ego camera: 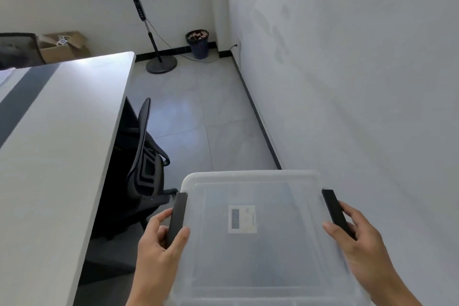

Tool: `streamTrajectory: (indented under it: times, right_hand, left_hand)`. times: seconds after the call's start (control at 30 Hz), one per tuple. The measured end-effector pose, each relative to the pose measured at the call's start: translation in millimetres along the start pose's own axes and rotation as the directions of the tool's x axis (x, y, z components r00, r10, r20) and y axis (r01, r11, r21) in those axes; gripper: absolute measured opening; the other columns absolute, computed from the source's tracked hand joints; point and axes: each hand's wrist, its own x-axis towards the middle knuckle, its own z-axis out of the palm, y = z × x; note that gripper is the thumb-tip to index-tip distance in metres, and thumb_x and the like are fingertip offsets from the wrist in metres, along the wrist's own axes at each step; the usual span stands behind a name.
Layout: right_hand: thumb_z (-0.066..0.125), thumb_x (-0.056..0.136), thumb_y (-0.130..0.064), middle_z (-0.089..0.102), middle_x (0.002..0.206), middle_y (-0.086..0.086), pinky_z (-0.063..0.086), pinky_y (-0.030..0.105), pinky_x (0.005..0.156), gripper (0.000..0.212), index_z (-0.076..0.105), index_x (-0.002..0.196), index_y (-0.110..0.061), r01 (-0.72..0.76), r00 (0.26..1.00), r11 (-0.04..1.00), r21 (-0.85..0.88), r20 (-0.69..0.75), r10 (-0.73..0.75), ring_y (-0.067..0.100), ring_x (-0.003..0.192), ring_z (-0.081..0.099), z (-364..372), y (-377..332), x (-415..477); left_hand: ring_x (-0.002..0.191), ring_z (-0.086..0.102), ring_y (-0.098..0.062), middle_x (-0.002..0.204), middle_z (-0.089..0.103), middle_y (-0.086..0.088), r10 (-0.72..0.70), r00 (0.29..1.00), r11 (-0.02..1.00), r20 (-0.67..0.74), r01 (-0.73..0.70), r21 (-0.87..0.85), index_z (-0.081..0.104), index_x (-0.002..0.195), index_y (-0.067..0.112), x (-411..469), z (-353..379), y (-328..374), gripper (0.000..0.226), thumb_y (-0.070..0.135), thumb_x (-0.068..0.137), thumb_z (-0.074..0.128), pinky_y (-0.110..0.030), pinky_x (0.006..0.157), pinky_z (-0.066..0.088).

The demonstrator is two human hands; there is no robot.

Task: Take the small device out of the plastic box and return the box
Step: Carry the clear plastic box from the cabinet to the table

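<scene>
A translucent plastic box (260, 251) with a closed lid fills the lower middle of the head view, held in the air above the floor. A white label sits on the lid's centre. My left hand (159, 248) grips the black latch on the box's left side. My right hand (360, 238) grips the black latch on its right side. The lid is cloudy, and no small device shows through it.
A long white table (54, 144) runs along the left, with a black office chair (144, 169) tucked under it. A standing fan (139, 7), a dark waste bin (198, 43) and a cardboard box (63, 46) stand at the far end. A white wall (347, 69) is close on the right.
</scene>
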Motion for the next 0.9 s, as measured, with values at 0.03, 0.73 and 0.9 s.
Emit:
streamTrajectory:
  times: [0.03,0.73,0.9]
  right_hand:
    - [0.066,0.086,-0.015,0.069,0.092,0.014,0.043,0.025,0.067,0.039,0.055,0.119,-0.03,0.005,1.0,1.0,-0.005,0.017,-0.004,0.025,0.077,0.059,4.9,-10.4,28.6]
    - [0.067,0.085,-0.017,0.074,0.093,0.004,0.049,0.029,0.072,0.043,0.054,0.124,-0.029,0.082,0.963,0.996,-0.041,0.261,-0.069,0.02,0.088,0.069,225.5,-251.8,481.9]
    - [0.066,0.086,-0.019,0.073,0.092,0.001,0.047,0.024,0.067,0.04,0.054,0.121,-0.033,0.1,0.971,0.994,-0.037,0.22,-0.09,0.012,0.081,0.069,263.2,-318.6,563.7]
  left_hand:
    - [0.077,0.068,-0.033,0.076,0.071,-0.007,-0.004,1.0,1.0,-0.012,0.004,0.009,0.056,0.12,0.019,23.3,7.5,5.6,0.042,0.006,0.082,0.068,-0.043,0.072,0.056]
    - [0.066,0.067,-0.02,0.075,0.071,-0.012,-0.072,0.956,0.996,-0.285,0.053,-0.074,0.057,0.12,0.016,479.2,33.1,127.8,0.043,0.004,0.08,0.069,-0.026,0.059,0.052]
    - [0.07,0.069,-0.024,0.075,0.072,-0.005,-0.034,0.974,0.999,-0.225,0.026,-0.042,0.056,0.118,0.022,596.3,37.0,174.4,0.04,0.01,0.082,0.068,-0.033,0.063,0.055]
